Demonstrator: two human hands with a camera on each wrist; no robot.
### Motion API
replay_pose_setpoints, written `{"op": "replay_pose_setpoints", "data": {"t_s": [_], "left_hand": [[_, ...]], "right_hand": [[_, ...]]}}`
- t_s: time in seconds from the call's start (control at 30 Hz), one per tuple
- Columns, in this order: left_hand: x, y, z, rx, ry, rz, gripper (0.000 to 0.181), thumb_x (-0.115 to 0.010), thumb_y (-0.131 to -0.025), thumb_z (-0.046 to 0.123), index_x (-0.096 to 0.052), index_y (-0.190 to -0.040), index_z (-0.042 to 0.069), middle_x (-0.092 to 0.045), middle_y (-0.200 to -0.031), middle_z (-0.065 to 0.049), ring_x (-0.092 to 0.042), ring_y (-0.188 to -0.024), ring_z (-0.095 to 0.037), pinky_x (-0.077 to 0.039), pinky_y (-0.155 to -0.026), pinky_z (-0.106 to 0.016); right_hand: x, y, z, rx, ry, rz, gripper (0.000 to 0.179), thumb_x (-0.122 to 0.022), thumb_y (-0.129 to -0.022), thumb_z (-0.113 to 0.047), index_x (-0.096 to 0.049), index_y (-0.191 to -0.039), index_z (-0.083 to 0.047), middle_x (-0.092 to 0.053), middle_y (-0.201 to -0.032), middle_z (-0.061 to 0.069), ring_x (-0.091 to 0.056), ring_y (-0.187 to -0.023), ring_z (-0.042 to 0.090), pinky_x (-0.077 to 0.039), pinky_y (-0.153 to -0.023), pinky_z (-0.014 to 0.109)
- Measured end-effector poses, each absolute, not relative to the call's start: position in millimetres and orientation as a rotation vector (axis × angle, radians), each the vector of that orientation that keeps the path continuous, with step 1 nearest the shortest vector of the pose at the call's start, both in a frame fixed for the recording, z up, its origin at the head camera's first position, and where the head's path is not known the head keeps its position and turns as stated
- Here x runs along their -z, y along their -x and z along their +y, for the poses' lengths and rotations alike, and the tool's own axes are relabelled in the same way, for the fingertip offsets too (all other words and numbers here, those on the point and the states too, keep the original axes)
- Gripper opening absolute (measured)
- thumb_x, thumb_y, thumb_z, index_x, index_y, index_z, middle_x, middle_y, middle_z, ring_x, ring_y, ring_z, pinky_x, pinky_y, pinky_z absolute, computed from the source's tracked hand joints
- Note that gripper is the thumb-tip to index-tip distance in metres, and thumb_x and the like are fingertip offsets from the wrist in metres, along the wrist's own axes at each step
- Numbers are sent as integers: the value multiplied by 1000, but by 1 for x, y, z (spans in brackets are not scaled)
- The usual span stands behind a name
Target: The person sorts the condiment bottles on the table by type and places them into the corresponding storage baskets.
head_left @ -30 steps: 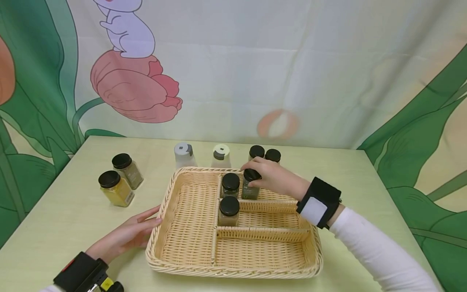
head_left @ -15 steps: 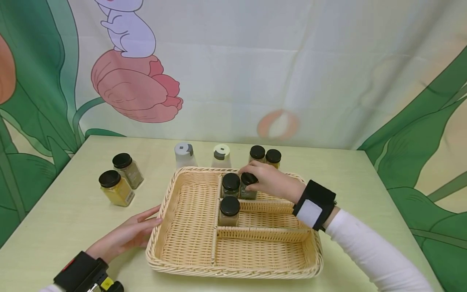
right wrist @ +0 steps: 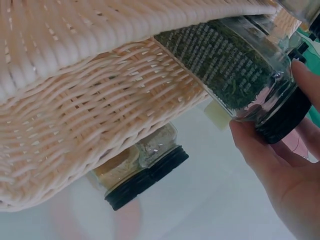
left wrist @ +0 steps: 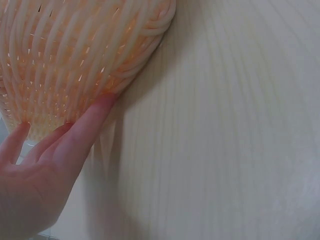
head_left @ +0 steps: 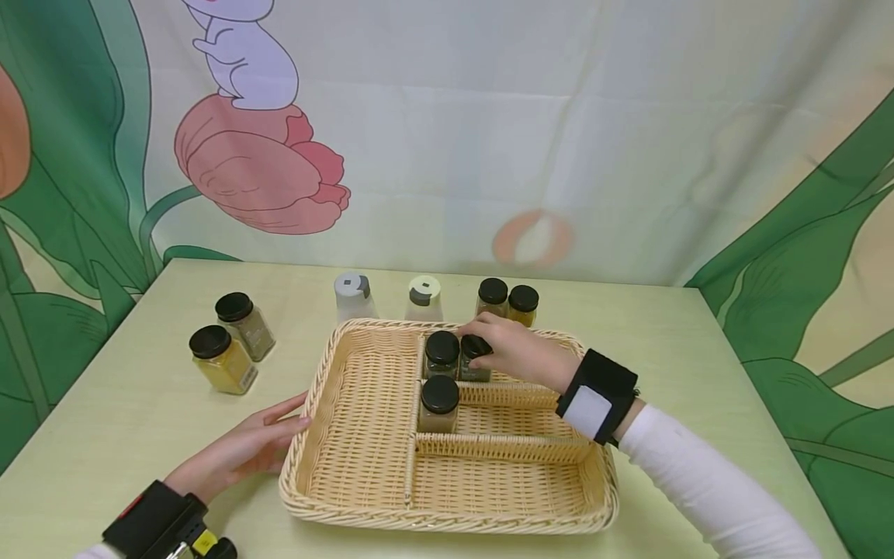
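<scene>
My right hand (head_left: 515,348) grips the black lid of a spice jar (right wrist: 220,62) filled with dark green dried herbs. This jar stands in the top right compartment of the wicker basket (head_left: 359,435), beside another black-lidded jar (head_left: 442,353). Below them, in the middle compartment, is a jar of brownish powder (head_left: 438,411) against the divider. At the basket's left side, my left hand (head_left: 244,446) rests its fairly straight fingers on the woven outer wall (left wrist: 65,65).
On the left of the table stand a yellow spice jar (head_left: 225,365) and a greyish-brown one (head_left: 246,330). Behind the basket are a grey-capped bottle (head_left: 352,295), a pale-yellow-capped bottle (head_left: 424,299) and two more black-lidded jars, one brownish (head_left: 492,299), one yellow (head_left: 522,307).
The right hand has shifted the herb jar slightly left and down, closer to the neighbouring jar in the compartment. The left hand and basket have stayed put.
</scene>
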State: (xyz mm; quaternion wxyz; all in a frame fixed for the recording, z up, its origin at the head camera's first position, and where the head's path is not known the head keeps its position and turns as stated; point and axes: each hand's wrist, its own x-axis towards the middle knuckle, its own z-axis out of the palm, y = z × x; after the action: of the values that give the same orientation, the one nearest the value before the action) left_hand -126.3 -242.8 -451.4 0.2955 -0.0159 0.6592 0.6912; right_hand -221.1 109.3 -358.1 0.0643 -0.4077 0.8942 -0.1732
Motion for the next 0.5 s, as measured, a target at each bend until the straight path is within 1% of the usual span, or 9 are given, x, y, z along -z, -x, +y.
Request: {"op": "replay_pose_setpoints", "data": {"t_s": [0.3, 0.5], "left_hand": [[452, 126, -243, -1847, 39, 1745, 67, -45, -92, 28, -1, -139, 9, -26, -138, -27, -42, -113, -28, -39, -86, -58], [451, 127, -243, -1840, 48, 1749, 67, -45, -92, 29, -2, -139, 9, -23, -139, -29, -42, -113, -30, -39, -86, -59]], "right_hand": [[362, 221, 109, 519, 1180, 2689, 44, -64, -79, -14, -48, -119, -6, -51, -109, 15, -54, -90, 22, -49, -73, 32], [365, 222, 109, 534, 1175, 2700, 44, -65, -78, -14, -49, -118, -7, -52, -108, 15, -54, -91, 23, -49, -73, 33]]}}
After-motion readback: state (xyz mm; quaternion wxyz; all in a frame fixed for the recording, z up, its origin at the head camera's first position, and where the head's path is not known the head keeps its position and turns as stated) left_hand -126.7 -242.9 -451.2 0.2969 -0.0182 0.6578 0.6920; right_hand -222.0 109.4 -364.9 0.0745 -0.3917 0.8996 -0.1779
